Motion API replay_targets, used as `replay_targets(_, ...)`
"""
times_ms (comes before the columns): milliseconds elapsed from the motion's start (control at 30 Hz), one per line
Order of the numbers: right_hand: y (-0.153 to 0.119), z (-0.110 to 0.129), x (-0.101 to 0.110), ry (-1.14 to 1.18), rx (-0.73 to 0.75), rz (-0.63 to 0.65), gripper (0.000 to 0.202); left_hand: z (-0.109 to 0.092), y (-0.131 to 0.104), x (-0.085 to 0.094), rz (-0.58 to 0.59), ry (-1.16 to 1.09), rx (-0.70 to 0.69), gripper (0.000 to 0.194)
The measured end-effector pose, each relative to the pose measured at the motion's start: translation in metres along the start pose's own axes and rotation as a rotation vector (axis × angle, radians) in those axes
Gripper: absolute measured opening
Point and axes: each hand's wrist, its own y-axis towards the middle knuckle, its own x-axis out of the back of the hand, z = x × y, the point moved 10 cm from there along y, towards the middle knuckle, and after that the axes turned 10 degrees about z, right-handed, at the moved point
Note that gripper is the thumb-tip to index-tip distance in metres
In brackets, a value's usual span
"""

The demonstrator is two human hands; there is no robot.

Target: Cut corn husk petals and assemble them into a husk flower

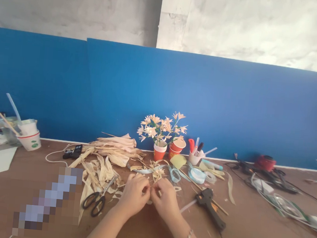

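My left hand (136,194) and my right hand (163,198) meet at the front middle of the table, fingers pinched together. What they hold is too small and hidden to make out. Just beyond them lies a pale husk flower (158,173). Black-handled scissors (98,199) rest left of my left hand, beside pale dried husks (101,171). On the right, a black glue gun (210,208) lies with its cord trailing forward. Paper cups (159,152) with pale flowers (162,126) stand behind my hands.
Blue and pale ribbons (198,174) and a white cup of pens (194,158) sit behind the glue gun. Cables (284,207) and a red device (265,163) are at the right. A white cup (29,140) stands far left. A blue partition (204,101) borders the back.
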Motion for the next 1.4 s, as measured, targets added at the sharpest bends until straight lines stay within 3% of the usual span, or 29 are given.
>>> replay_targets(133, -0.001, 0.000, 0.001, -0.125, -0.025, -0.062, 0.015, 0.004, 0.002, -0.001, -0.010, 0.004, 0.051, 0.015)
replay_targets(267, -0.003, -0.013, 0.020, -0.255, -0.126, -0.164, 0.014, 0.011, 0.000, 0.004, -0.033, 0.031, 0.102, 0.016)
replay_targets(367, 0.001, -0.018, 0.020, -0.151, -0.075, -0.081, 0.010, 0.011, -0.001, 0.007, -0.011, 0.031, 0.084, 0.017)
replay_targets(533, 0.001, -0.004, 0.003, -0.105, 0.019, 0.035, 0.010, 0.001, 0.000, 0.003, 0.026, 0.051, 0.019, 0.015)
replay_targets(700, 0.000, 0.009, 0.000, -0.178, 0.008, -0.042, 0.012, 0.011, 0.001, 0.007, -0.020, 0.108, 0.190, 0.015)
replay_targets(800, 0.002, -0.001, 0.006, -0.179, -0.060, -0.041, 0.013, 0.030, -0.001, 0.014, -0.014, 0.184, 0.323, 0.015)
replay_targets(867, 0.003, -0.011, 0.005, -0.162, -0.119, 0.029, 0.013, 0.044, -0.005, 0.018, -0.003, 0.202, 0.391, 0.016)
replay_targets(1000, -0.001, -0.015, -0.014, -0.160, -0.119, 0.271, 0.016, 0.040, -0.005, 0.008, 0.112, 0.109, 0.241, 0.013)
replay_targets(1067, -0.005, -0.012, -0.021, -0.193, -0.101, 0.317, 0.016, 0.035, -0.005, -0.002, 0.182, 0.075, 0.176, 0.017)
replay_targets(1200, -0.007, -0.008, -0.025, -0.232, -0.088, 0.304, 0.013, 0.034, -0.007, -0.013, 0.242, 0.100, 0.141, 0.020)
replay_targets(1400, -0.004, -0.010, -0.020, -0.185, -0.117, 0.243, 0.014, 0.035, -0.007, -0.015, 0.260, 0.113, 0.118, 0.016)
